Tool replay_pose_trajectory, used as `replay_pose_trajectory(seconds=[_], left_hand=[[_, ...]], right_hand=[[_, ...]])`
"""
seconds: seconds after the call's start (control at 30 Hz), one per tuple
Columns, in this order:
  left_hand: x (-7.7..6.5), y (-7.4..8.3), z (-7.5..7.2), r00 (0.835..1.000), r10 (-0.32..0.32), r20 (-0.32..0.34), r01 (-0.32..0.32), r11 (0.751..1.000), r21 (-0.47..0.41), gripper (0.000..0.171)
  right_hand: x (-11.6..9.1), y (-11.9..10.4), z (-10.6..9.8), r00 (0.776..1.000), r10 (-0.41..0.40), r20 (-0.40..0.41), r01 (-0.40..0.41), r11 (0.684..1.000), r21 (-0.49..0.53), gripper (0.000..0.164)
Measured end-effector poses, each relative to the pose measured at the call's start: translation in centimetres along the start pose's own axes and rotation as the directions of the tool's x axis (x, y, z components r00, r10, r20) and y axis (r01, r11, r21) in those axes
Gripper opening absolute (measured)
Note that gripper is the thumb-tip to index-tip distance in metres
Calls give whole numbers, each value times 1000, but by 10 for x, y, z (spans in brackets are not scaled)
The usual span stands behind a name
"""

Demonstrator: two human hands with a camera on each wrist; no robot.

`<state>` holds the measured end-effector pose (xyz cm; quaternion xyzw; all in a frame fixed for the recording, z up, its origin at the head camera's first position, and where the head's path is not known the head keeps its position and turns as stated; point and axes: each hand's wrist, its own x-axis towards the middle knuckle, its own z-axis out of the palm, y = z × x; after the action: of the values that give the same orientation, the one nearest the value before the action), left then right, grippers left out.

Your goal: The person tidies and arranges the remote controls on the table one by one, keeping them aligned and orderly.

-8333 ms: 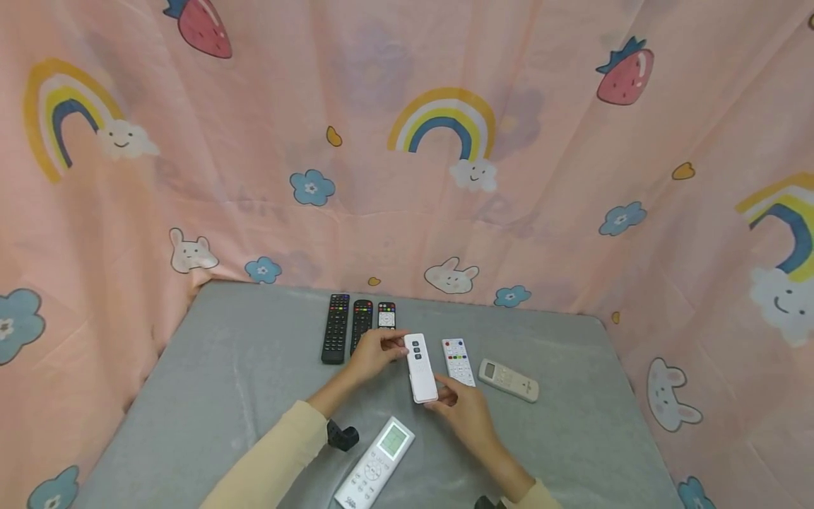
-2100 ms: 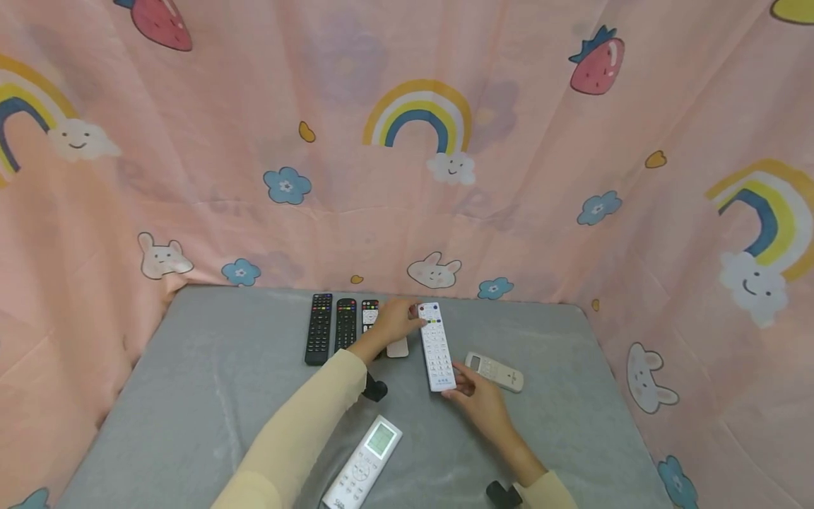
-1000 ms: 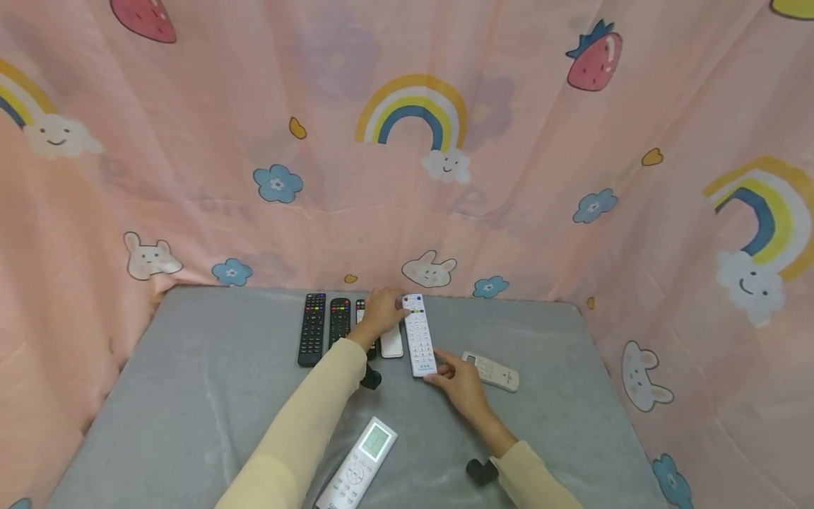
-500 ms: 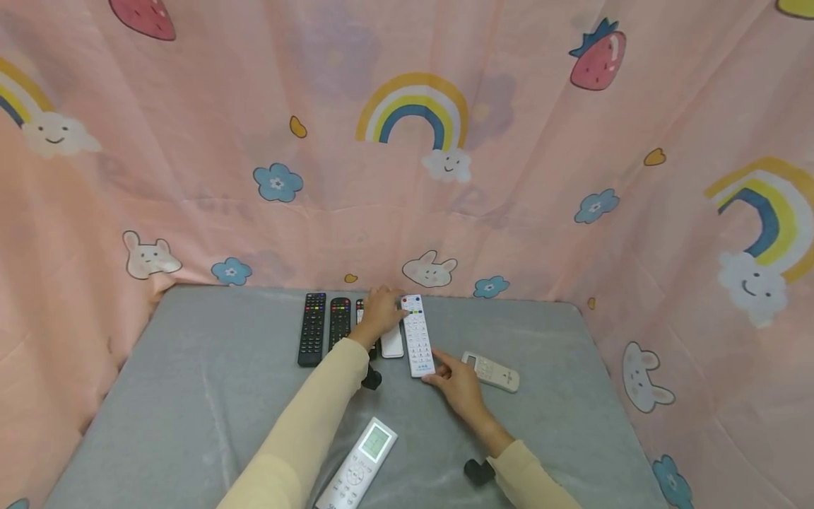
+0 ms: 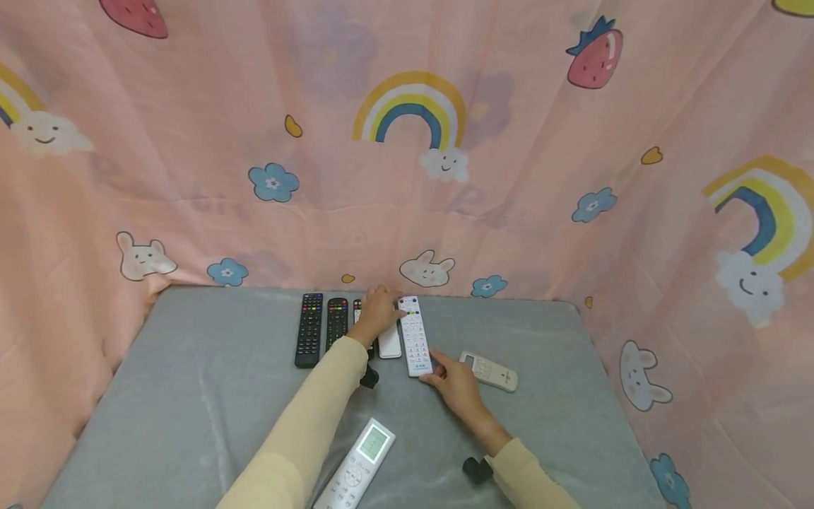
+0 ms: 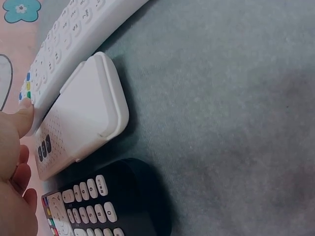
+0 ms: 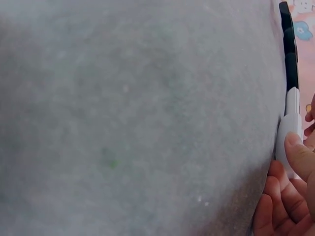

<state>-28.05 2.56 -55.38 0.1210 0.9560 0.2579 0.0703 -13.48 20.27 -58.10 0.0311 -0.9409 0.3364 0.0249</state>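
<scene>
A white remote control (image 5: pixel 416 339) with coloured buttons near its top lies on the grey cloth at the right end of a row of remotes. My left hand (image 5: pixel 379 311) holds its far end; in the left wrist view the thumb (image 6: pixel 23 117) presses on it by the coloured buttons. At the near end, my right hand (image 5: pixel 459 382) grips the same remote, the thumb (image 7: pixel 295 147) against its end in the right wrist view. Just left of it lies a smaller white remote (image 6: pixel 88 105) with three dark buttons, partly hidden by my left hand in the head view.
Left in the row lie a large black remote (image 5: pixel 309 331), a slimmer black one (image 5: pixel 337 322) and a black one with white keys (image 6: pixel 93 196). A beige remote (image 5: pixel 490 371) lies slanted at right; a white remote with a screen (image 5: pixel 356 466) lies in front. A pink curtain (image 5: pixel 534 233) borders the table's back.
The small white remote, in both hands earlier, now lies in the row. Both hands have since brought the white remote with coloured buttons leftward and down beside it. Little moved in the last second.
</scene>
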Motion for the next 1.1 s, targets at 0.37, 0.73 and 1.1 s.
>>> replay_pose_trajectory(seconds=[0.37, 0.73, 1.1], left_hand=[[-4, 2, -4, 1000, 21, 11, -21, 1000, 20, 48], [-7, 5, -6, 999, 35, 5, -36, 999, 33, 47], [-1, 1, -5, 997, 68, -23, -69, 997, -27, 39]], right_hand=[[1, -4, -5, 999, 3, 44, -1, 999, -50, 59], [1, -8, -8, 996, 12, 84, -7, 998, -66, 61], [1, -9, -12, 997, 22, 73, -18, 998, -59, 60]])
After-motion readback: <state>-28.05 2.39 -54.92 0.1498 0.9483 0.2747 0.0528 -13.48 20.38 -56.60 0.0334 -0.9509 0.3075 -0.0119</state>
